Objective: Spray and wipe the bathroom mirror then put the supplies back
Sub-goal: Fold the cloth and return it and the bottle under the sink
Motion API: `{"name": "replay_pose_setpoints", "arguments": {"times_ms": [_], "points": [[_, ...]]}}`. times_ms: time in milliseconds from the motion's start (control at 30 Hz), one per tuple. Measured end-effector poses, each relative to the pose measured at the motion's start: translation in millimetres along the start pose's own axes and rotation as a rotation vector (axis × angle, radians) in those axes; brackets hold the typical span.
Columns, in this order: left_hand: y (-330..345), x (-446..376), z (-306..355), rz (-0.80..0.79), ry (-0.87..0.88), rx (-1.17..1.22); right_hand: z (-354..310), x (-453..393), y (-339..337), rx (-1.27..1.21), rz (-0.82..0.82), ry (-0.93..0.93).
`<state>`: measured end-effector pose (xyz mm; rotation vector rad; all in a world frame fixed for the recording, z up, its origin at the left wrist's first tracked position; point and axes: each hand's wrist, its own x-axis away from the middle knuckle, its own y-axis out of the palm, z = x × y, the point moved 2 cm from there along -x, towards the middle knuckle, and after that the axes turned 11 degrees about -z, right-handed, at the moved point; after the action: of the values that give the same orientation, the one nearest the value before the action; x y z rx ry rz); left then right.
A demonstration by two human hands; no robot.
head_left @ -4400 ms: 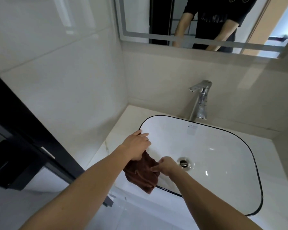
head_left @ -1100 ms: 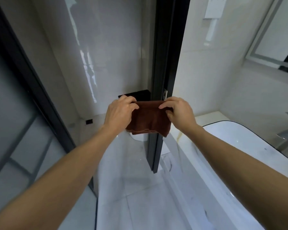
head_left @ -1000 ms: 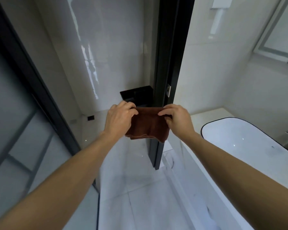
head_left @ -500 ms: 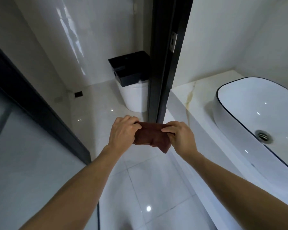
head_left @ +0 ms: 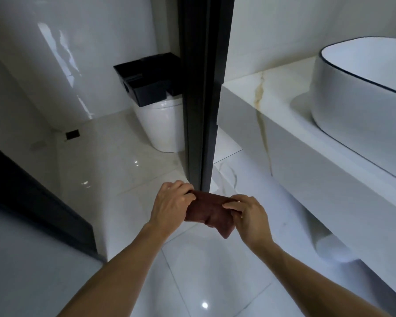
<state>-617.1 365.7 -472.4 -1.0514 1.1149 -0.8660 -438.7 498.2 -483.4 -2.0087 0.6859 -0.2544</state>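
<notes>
Your left hand (head_left: pixel 172 204) and right hand (head_left: pixel 247 215) are both closed on the same brown cloth (head_left: pixel 209 211), one at each end, with only a short stretch of fabric showing between them. Your left hand pinches the left end with its fingers curled over the top edge and the thumb tucked underneath, out of sight. Your right hand grips the right end with its fingertips (head_left: pixel 228 204) pressed onto the upper edge, and a loose corner of the cloth hangs down below it. The cloth looks folded or bunched into a small bundle, held in the air over the glossy white floor tiles (head_left: pixel 192 271), touching nothing but your hands.

Just beyond your hands stands a black vertical door frame (head_left: pixel 204 88). Farther off to the left, a white bin with a black lid (head_left: pixel 156 104) sits on the floor against the wall. To the right runs a white marble counter (head_left: pixel 272 124), and on it, at the far right, rests a white basin with a thin black rim (head_left: pixel 357 88).
</notes>
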Motion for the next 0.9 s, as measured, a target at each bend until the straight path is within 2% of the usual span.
{"name": "replay_pose_setpoints", "arguments": {"times_ms": [267, 700, 800, 900], "points": [[105.5, -37.9, 12.4, 0.026, 0.131, 0.068, 81.9, 11.4, 52.4, -0.007, 0.089, 0.143], [209.2, -164.1, 79.8, 0.171, 0.394, 0.078, 203.3, -2.3, 43.5, 0.042, 0.367, 0.411], [228.3, -187.6, 94.9, 0.155, 0.417, 0.089, 225.2, -5.2, 43.0, 0.066, 0.381, 0.469], [244.2, -206.2, 110.4, 0.11, 0.46, 0.116, 244.0, -6.1, 37.9, 0.1, 0.33, 0.555]]}}
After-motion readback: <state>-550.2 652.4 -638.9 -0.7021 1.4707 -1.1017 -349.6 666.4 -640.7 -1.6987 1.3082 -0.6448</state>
